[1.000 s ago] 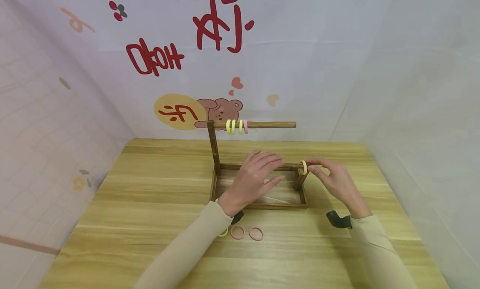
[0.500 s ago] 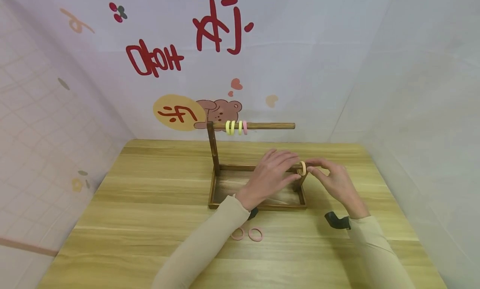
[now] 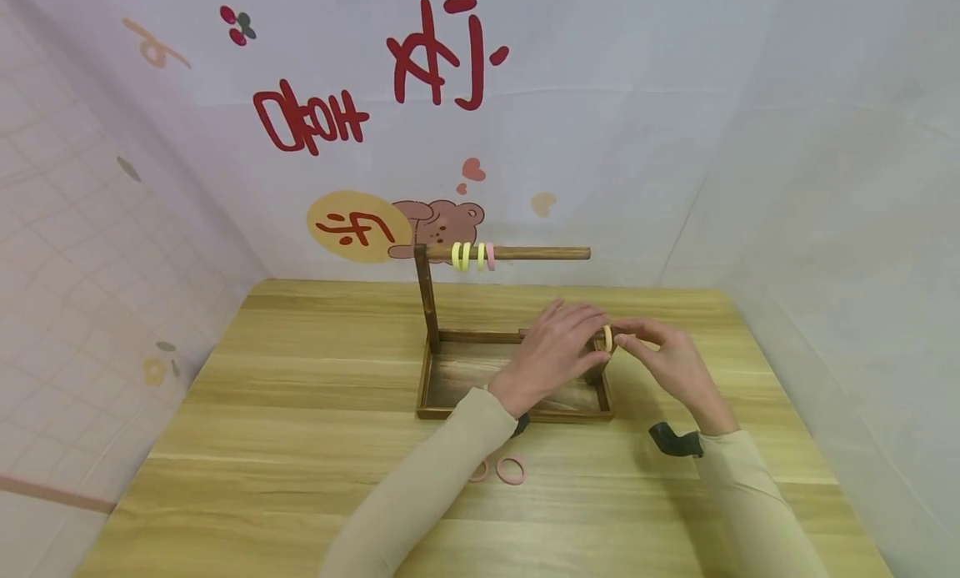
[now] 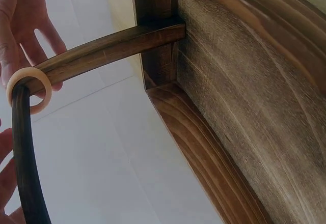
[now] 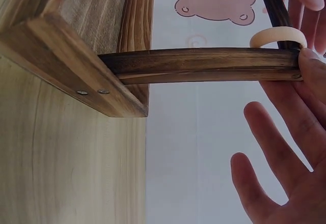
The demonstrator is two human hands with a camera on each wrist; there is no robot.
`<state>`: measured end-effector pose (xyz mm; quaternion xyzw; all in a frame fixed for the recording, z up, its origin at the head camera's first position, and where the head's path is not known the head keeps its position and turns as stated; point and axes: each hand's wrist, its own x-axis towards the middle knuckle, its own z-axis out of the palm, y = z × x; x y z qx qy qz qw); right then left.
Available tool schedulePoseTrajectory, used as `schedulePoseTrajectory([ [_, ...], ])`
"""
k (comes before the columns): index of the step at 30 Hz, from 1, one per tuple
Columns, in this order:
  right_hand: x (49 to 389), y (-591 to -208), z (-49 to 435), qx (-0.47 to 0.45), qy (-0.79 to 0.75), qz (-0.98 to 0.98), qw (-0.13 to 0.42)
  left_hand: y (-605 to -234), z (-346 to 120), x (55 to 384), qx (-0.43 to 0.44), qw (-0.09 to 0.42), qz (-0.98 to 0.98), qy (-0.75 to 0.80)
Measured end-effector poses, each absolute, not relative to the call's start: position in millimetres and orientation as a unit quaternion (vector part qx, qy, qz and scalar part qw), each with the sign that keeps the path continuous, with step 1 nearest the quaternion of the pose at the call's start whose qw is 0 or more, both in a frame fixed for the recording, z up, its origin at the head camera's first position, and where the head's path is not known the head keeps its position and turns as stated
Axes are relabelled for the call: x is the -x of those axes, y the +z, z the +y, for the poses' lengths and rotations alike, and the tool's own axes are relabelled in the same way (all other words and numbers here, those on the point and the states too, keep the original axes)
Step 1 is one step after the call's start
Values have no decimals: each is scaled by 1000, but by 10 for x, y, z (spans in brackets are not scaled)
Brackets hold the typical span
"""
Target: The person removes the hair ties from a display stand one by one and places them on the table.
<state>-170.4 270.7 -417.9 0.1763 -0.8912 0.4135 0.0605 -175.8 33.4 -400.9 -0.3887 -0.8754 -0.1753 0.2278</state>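
Note:
A dark wooden stand (image 3: 516, 414) has an upper rod (image 3: 543, 253) and a lower rod branching from a short right post (image 5: 204, 65). A pale orange ring (image 3: 608, 339) hangs around the lower rod where it meets the post. My right hand (image 3: 667, 357) pinches the post's top end between thumb and forefinger, beside the ring. My left hand (image 3: 555, 349) arches over the lower rod, its fingers loosely bent just left of the ring. In the left wrist view, the ring (image 4: 29, 71) and the left fingers (image 4: 6, 183) appear apart.
Three yellow rings (image 3: 466, 257) and a pink ring (image 3: 491, 257) hang on the upper rod. Before the stand, a pink ring (image 3: 512, 469) lies on the wooden table (image 3: 300, 378); another (image 3: 480, 471) is partly hidden by my left sleeve. White printed cloth (image 3: 600, 103) stands behind.
My left hand has moved right along the lower rod, up close to the orange ring, and its sleeve now covers the yellow ring on the table. The right hand has barely moved.

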Motion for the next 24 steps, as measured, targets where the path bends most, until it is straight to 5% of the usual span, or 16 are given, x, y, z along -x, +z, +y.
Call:
schedulePoseTrajectory([
  [24, 1703, -4153, 2693, -167, 405, -897, 56, -4134, 491, 1781, 326, 252, -906, -93],
])
